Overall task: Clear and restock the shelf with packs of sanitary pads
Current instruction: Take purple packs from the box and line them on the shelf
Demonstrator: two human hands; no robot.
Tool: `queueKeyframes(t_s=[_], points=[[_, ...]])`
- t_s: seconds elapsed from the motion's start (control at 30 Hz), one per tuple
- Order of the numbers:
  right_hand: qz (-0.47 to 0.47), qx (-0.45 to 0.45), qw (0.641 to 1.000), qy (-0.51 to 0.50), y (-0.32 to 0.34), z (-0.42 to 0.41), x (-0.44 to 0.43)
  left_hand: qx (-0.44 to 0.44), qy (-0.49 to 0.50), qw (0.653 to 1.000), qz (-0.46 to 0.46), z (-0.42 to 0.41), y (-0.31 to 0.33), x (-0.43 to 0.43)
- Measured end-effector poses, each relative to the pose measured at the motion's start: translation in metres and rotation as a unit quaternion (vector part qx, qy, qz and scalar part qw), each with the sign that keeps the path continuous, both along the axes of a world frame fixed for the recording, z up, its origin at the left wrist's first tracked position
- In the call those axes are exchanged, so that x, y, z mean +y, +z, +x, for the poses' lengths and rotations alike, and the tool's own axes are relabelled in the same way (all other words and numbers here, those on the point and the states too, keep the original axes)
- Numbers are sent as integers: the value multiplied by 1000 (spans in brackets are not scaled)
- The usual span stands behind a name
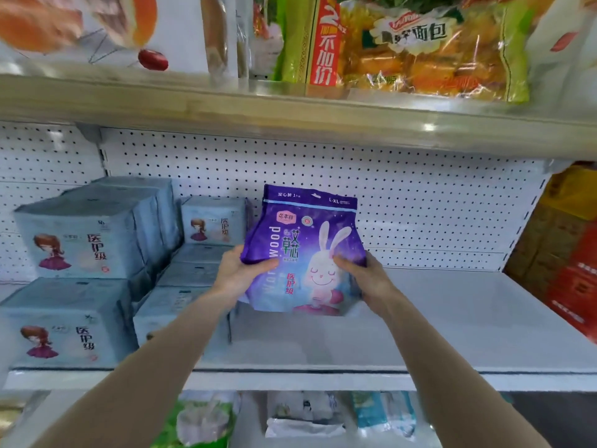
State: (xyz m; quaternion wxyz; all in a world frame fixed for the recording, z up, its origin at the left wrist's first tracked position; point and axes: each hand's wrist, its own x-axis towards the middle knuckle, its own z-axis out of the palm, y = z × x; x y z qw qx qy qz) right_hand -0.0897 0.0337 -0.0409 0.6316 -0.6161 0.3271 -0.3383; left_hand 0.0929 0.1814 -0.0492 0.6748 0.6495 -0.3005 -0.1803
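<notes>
Both hands hold one purple pack (302,250) upright between them, over the white shelf (452,318). The left hand (240,273) grips the pack's left edge about halfway down, with its thumb lying across the printed front. The right hand (361,276) grips the right edge at much the same height, thumb on the front beside the rabbit picture. The other fingers of both hands go behind the pack and are hidden. The top of the pack rises above the hands, and its lower part hangs below them. Its bottom edge seems to be on or just over the shelf board, though the blur makes it hard to tell whether it touches.

To the left of the left hand, pale blue packs (80,240) with a cartoon girl on the front are stacked in rows on the same shelf, the nearest stack just beside the left wrist. Behind the hands, a white pegboard (403,192) forms the back wall. Right of the right hand is bare shelf board, and beyond its end stand red and yellow cartons (568,253). Above the hands, an upper shelf (290,114) carries a bread bag (420,50) and other bagged food. Below the forearms, a lower shelf holds soft packets (303,415), too blurred to tell what they are.
</notes>
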Motion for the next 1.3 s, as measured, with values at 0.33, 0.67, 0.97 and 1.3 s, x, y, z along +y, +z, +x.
queueKeyframes(t_s=[0.33, 0.67, 0.97, 1.3], points=[[-39, 56, 997, -33, -27, 57, -55, -59, 62, 996, 34, 40, -35, -70], [-22, 30, 998, -49, -67, 91, -84, -54, 78, 995, 38, 56, -73, -105], [-35, -15, 997, -60, -82, 104, -103, 0, 42, 999, -1, 67, -92, -132], [-47, -69, 995, -52, -93, 123, -118, 16, 61, 998, -10, 81, -100, -154]])
